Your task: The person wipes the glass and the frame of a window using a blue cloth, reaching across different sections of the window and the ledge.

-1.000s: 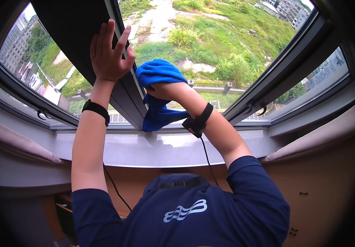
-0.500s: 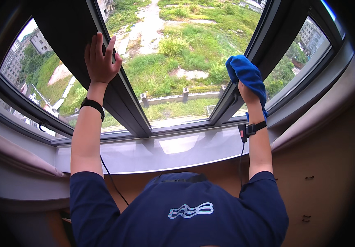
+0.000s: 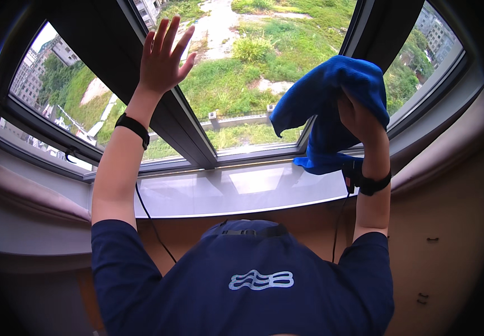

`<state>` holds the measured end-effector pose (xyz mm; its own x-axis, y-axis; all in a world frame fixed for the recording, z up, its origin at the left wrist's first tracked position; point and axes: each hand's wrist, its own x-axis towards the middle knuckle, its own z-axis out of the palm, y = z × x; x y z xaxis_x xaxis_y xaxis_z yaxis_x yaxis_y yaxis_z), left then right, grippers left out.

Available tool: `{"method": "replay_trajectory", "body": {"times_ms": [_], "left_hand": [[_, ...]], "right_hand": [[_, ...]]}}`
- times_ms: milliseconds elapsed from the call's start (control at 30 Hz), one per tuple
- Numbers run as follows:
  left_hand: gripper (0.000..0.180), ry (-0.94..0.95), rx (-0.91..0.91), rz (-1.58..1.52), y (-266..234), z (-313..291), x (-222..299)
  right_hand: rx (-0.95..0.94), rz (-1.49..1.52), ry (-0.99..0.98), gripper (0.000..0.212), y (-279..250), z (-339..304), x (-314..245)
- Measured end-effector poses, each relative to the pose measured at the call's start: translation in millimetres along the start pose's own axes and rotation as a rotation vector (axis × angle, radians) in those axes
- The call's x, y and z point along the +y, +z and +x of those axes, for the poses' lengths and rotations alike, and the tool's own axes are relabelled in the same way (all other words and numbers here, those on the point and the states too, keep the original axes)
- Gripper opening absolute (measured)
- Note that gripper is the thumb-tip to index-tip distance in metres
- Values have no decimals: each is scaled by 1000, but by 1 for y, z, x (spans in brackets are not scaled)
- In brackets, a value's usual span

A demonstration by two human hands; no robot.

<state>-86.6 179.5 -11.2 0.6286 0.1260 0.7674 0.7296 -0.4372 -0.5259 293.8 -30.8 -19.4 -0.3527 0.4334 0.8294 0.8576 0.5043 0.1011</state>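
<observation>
Here's the right grip (image 3: 359, 116), closed on a bunch of blue cloth (image 3: 331, 84), knuckles bent in, fingertips lost under the fabric; and over to its left the left grip (image 3: 163, 64), bare and spread wide, up by the dark left post (image 3: 169, 129), contact with it impossible to call from here. The cloth arches over the right grip, one corner drooping out to its left, a loose tail hanging below. Soft, limp, light by the look of it, nothing there to break; whether it's damp, no telling. The gathered middle looks the sure place to hold, palm behind it, since a corner alone would leave the rest flapping. Now the edges: the right post (image 3: 379, 33) rises just above the right grip, the curtain (image 3: 449, 143) bulges to its right, the pale sill (image 3: 197, 193) runs below and leftward, its front lip standing out. A cable (image 3: 337, 227) drops from the wristband (image 3: 377, 183) under that grip, one to mind. The roomiest stretch? The broad glass pane (image 3: 253, 84) between the two grips.
</observation>
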Motion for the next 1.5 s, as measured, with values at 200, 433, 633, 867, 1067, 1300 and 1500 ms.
{"method": "replay_trajectory", "body": {"times_ms": [200, 433, 633, 867, 1067, 1300, 1500], "left_hand": [[64, 83, -101, -21, 25, 71, 9], [67, 93, 28, 132, 32, 59, 1], [66, 74, 22, 73, 50, 60, 11], [64, 71, 10, 39, 45, 65, 14], [66, 50, -54, 109, 29, 52, 1], [46, -187, 446, -684, 36, 51, 83], [36, 94, 181, -1470, -104, -11, 296]], "right_hand": [[131, 277, 489, 55, -1, -96, 113], [383, -87, 256, 73, 54, -27, 85], [290, -133, 313, 68, 36, -18, 78], [224, -91, 319, 63, 21, -13, 70], [203, 88, 320, 59, 29, 1, 53], [207, 696, 548, 54, -20, -27, 11], [398, 1564, 648, 50, -60, -42, -21]]}}
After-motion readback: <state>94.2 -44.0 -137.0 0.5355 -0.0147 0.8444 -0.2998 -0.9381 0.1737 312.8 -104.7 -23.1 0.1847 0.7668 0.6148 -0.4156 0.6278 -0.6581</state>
